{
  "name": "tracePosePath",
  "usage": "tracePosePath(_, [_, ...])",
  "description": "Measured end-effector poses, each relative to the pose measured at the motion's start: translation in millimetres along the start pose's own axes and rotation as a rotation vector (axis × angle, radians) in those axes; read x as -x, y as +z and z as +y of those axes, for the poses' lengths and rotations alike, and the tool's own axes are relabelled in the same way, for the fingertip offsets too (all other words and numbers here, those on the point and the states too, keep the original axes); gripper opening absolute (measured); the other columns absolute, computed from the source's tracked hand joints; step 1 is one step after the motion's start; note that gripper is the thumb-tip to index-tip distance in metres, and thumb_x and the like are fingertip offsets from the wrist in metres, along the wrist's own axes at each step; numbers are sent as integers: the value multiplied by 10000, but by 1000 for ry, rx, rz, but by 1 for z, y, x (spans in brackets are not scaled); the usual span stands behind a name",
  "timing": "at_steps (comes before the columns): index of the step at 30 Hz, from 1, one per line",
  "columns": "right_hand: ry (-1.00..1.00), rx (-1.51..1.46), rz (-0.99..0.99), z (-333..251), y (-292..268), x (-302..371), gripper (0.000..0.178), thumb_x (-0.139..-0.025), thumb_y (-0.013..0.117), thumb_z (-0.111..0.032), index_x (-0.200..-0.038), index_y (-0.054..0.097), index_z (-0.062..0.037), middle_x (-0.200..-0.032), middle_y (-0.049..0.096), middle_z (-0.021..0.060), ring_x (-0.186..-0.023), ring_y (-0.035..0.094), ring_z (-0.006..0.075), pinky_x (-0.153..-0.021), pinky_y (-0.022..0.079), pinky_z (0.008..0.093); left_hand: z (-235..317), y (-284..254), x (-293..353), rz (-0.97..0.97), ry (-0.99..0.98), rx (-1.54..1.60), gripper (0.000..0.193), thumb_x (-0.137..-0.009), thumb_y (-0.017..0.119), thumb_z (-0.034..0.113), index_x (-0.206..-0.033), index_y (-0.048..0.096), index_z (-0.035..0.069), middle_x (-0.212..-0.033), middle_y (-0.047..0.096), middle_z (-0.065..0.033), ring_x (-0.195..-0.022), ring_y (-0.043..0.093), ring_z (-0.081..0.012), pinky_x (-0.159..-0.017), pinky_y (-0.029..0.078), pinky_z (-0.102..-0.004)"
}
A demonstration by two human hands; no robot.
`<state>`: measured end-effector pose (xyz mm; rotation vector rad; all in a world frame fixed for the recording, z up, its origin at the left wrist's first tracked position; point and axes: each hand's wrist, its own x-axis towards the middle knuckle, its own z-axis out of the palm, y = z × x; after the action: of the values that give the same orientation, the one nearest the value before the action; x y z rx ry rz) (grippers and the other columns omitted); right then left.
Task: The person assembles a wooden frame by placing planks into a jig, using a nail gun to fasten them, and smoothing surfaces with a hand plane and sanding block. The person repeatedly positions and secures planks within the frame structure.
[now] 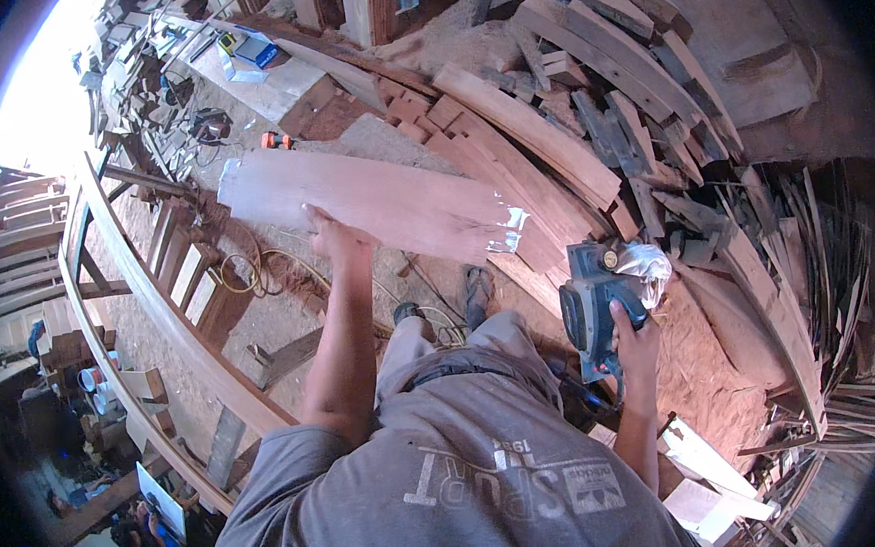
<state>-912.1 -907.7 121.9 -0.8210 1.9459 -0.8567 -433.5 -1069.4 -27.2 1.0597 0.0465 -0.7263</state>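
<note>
Left hand (pixel 339 233) grips a wooden board (pixel 382 189), seemingly mostly smoothed, pale patches (pixel 508 231) left; right hand (pixel 635 344) grips a handheld power tool (pixel 592 309).

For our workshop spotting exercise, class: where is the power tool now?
In the head view, the power tool is right of centre, gripped in the right hand, below and to the right of the wide wooden board.

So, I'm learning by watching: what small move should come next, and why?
Probably steady the board on the timber beside it before using the power tool: only the left grip visibly holds it, at its near edge, while the right grip has the tool, off the board's right end. Support underneath is unclear.
</note>
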Motion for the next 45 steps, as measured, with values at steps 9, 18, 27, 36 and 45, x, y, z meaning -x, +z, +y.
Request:
tracePosePath(9, [5, 152, -13, 5, -11, 0, 305, -954, 784, -298, -1036, 677, -24, -670, 570, -13, -523, 511, 73, -464, 407, 265, 19, 17, 39, 44, -5, -65, 662, -1070, 581, 461, -1390, 476, -109, -1304, 640, -218, -1094, 703, -340, -867, 620, -460])
tracePosePath(18, [4, 43, -32, -9, -1, -7, 322, -946, 801, -309, -997, 668, -20, -672, 570, -14, -520, 503, 72, -465, 397, 266, 4, 21, 19, 14, 49, -17, 624, -1083, 565, 434, -1372, 514, -116, -1307, 650, -207, -1114, 704, -329, -878, 622, -440])
tracePosePath(27, [-47, 76, -73, -8, -2, -22, 349, -936, 812, -333, -989, 667, -20, -689, 587, -11, -522, 505, 73, -473, 398, 268, 12, 9, 24, 12, 10, -5, 600, -1074, 592, 424, -1307, 548, -127, -1235, 679, -199, -1056, 719, -313, -873, 614, -441])
tracePosePath(36, [-218, 252, -121, -29, -6, -30, 453, -927, 811, -341, -1118, 687, 50, -850, 715, 76, -700, 644, 159, -646, 516, 321, 20, 20, 17, 108, 63, -254, 566, -1058, 623, 430, -1269, 582, -94, -1180, 694, -178, -1009, 716, -288, -860, 599, -421])
tracePosePath(45, [-408, 407, -319, -78, 5, -24, 657, -874, 832, -482, -1150, 675, 94, -915, 744, 186, -826, 722, 255, -780, 575, 385, 9, 14, 14, 240, 70, -399, 617, -1028, 669, 457, -1135, 612, -148, -1084, 706, -196, -918, 713, -261, -820, 582, -407])
